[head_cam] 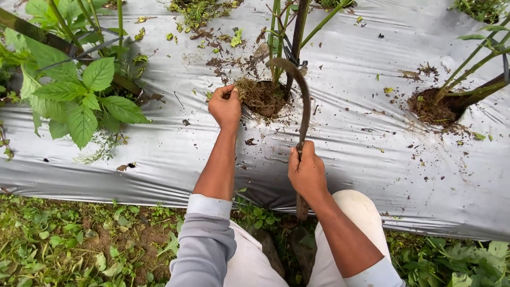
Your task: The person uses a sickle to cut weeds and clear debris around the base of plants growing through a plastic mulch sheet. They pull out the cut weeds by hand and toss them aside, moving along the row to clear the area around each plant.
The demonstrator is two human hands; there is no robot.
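My right hand (306, 172) grips the wooden handle of a curved sickle (303, 93); its blade arcs up and left, with the tip at the plant stems (281, 37) growing from a soil-filled hole (264, 97) in silver plastic mulch (350, 122). My left hand (225, 106) is closed on a clump of dry roots and weeds (245, 86) at the hole's left rim. Both arms wear grey sleeves pushed up.
A leafy green plant (74, 101) stands at the left of the mulch. A second planting hole (433, 106) with stems lies at the right. Soil crumbs and weed scraps litter the plastic. Low weeds cover the ground (79, 239) beside my knees.
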